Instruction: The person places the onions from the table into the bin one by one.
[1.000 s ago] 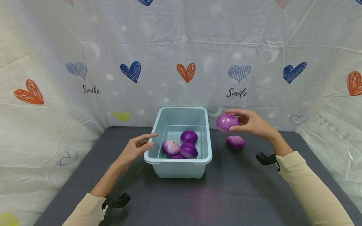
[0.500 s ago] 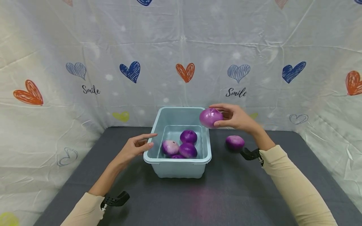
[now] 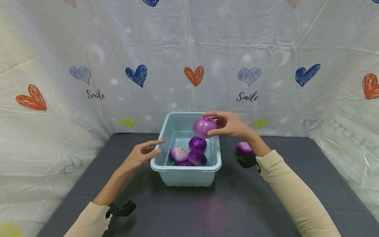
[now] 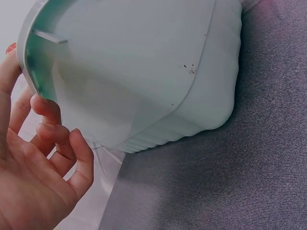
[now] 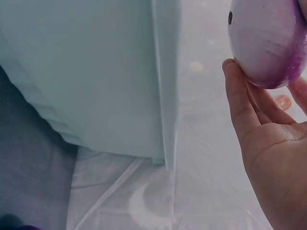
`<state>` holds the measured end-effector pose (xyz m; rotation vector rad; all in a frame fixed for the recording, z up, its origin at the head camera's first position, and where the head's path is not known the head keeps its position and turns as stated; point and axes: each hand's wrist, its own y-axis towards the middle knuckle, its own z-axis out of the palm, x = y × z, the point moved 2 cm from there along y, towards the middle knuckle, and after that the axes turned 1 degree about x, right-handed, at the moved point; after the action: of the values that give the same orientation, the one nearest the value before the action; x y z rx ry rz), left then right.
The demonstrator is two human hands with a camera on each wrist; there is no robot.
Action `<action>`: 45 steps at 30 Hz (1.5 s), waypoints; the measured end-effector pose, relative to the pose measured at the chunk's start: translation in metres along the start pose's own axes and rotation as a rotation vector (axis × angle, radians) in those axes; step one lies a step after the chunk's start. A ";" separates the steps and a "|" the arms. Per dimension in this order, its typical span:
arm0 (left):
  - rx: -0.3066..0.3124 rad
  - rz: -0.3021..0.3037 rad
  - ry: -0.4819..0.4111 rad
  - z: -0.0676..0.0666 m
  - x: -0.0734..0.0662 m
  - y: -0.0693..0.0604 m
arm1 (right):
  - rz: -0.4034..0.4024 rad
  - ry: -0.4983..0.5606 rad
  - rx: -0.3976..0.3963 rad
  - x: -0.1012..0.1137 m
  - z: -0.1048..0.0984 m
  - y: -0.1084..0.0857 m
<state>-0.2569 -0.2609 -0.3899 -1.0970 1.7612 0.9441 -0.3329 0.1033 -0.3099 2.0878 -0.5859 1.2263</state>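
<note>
My right hand [image 3: 229,125] holds a purple onion [image 3: 204,127] between thumb and fingers, above the far right part of the light blue plastic bin [image 3: 189,177]. In the right wrist view, the onion [image 5: 268,43] shows a pale side with a small dark spot. My left hand [image 3: 144,153] grips the bin's left rim, thumb and index finger over the edge; the left wrist view shows its other fingers [image 4: 81,158] curled by the outer wall. Several onions [image 3: 197,157] lie inside the bin. Another onion [image 3: 244,148] rests on the table, partly hidden by the right wrist strap.
The bin stands on a dark grey cloth-covered table [image 3: 183,210]. Behind it hangs a pale curtain [image 3: 165,42] printed with hearts and the word "Smile". Black straps [image 3: 122,209] sit on both wrists.
My right hand has carried the onion leftward, from above the table beside the bin to over the bin. The left hand and the onions in the bin have stayed in place.
</note>
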 end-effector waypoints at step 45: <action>-0.015 -0.022 -0.012 0.001 0.006 0.001 | 0.231 -0.099 -0.301 -0.094 -0.066 -0.112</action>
<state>-0.2588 -0.2611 -0.3954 -1.1160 1.7313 0.9497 -0.3427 0.2337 -0.4026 1.8710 -1.0150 1.0840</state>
